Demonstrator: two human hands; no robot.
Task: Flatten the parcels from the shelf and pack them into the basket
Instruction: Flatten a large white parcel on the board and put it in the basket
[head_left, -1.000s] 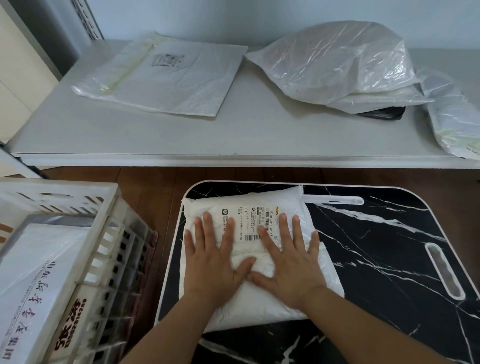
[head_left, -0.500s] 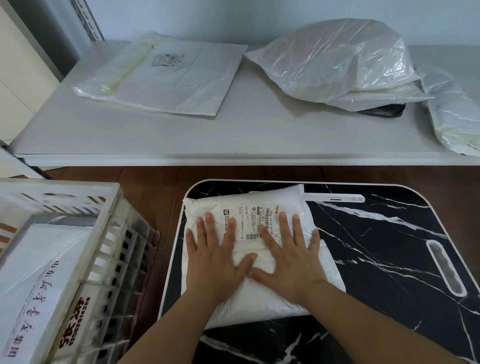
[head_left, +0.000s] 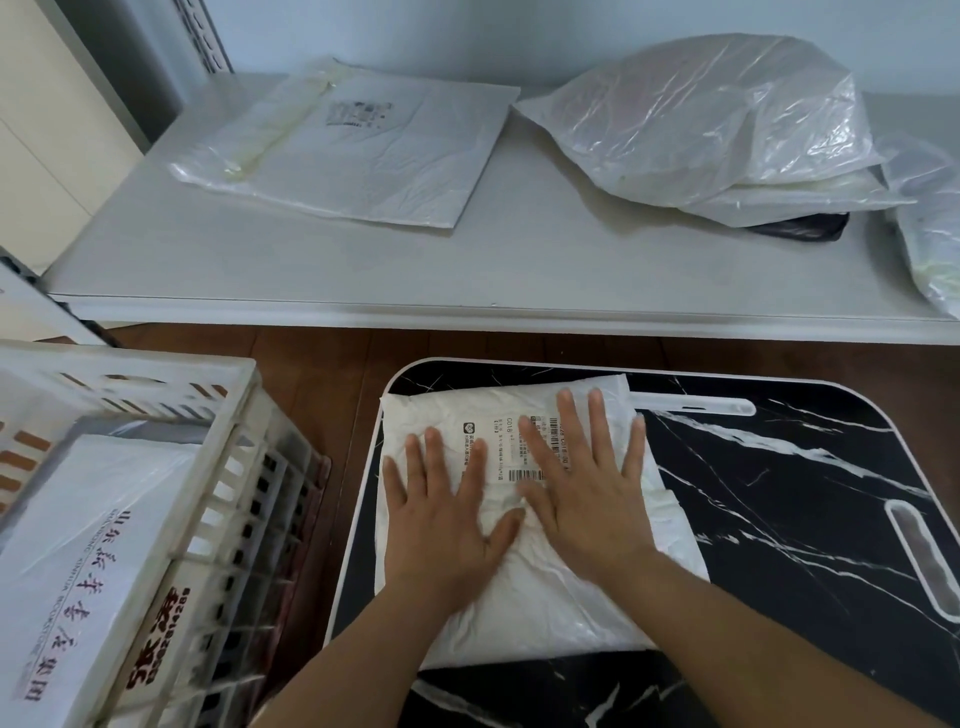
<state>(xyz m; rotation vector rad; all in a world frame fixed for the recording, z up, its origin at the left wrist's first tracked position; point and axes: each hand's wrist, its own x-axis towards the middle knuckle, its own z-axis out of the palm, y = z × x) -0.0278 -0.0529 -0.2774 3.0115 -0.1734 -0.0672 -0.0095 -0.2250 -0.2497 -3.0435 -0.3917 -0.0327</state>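
Observation:
A white soft parcel (head_left: 524, 603) with a printed label lies on the black marble-pattern table (head_left: 779, 519). Both my hands press flat on it with straight, spread fingers. My left hand (head_left: 447, 519) covers its left half. My right hand (head_left: 587, 488) reaches further up and lies over the label. The white slatted basket (head_left: 218, 499) stands at the left and holds a white bag with printed characters (head_left: 88, 566). More parcels wait on the grey shelf (head_left: 519, 275): a flat white one (head_left: 363, 150) and a puffy translucent pile (head_left: 711, 119).
Another plastic-wrapped parcel (head_left: 935, 223) lies at the shelf's right edge. A dark flat item (head_left: 805, 228) sits under the puffy pile. Brown floor (head_left: 322, 395) shows between shelf, basket and table. The table has a slot handle (head_left: 924, 561) at its right.
My right hand has slid up the parcel over the label. My left hand stayed in about the same place. The parcel has not shifted.

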